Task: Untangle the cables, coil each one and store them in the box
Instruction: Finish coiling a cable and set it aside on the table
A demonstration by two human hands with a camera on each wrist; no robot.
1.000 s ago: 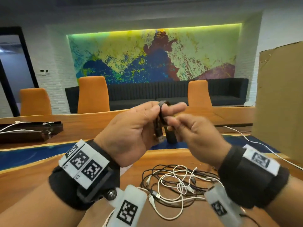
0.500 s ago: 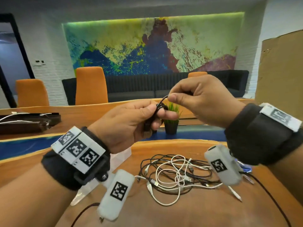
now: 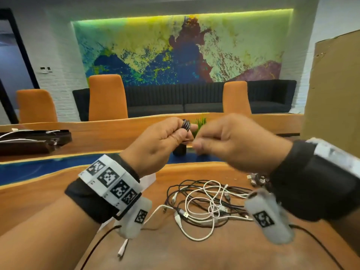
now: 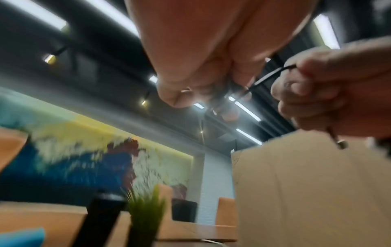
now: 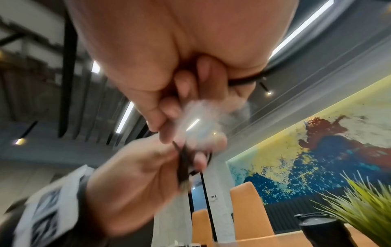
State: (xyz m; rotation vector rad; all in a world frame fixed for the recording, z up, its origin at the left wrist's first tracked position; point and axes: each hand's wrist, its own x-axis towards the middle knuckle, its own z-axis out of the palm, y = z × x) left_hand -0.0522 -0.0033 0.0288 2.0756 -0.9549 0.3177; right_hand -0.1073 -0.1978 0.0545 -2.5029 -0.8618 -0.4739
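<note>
Both hands are raised above the wooden table point(image 3: 194, 250). My left hand point(image 3: 165, 141) pinches a small tight coil of black cable point(image 3: 186, 124) between thumb and fingers. My right hand point(image 3: 229, 141) is curled just to its right and grips the free end of the same black cable point(image 4: 268, 76), whose metal plug point(image 4: 340, 143) hangs below the fist. In the right wrist view the black cable point(image 5: 243, 81) runs across the curled fingers. A tangled pile of black and white cables point(image 3: 206, 205) lies on the table below the hands. A tall cardboard box point(image 3: 335, 90) stands at the right.
A small potted plant point(image 3: 199, 121) in a black pot stands behind the hands. A dark tray with white cables point(image 3: 33, 140) sits at the far left. A few loose plugs point(image 3: 255, 178) lie by the right wrist. Orange chairs point(image 3: 107, 96) line the far side.
My right hand came down from its raised pull and now sits level with the left, close beside it. The black cable shows as a tighter coil in the left fingers.
</note>
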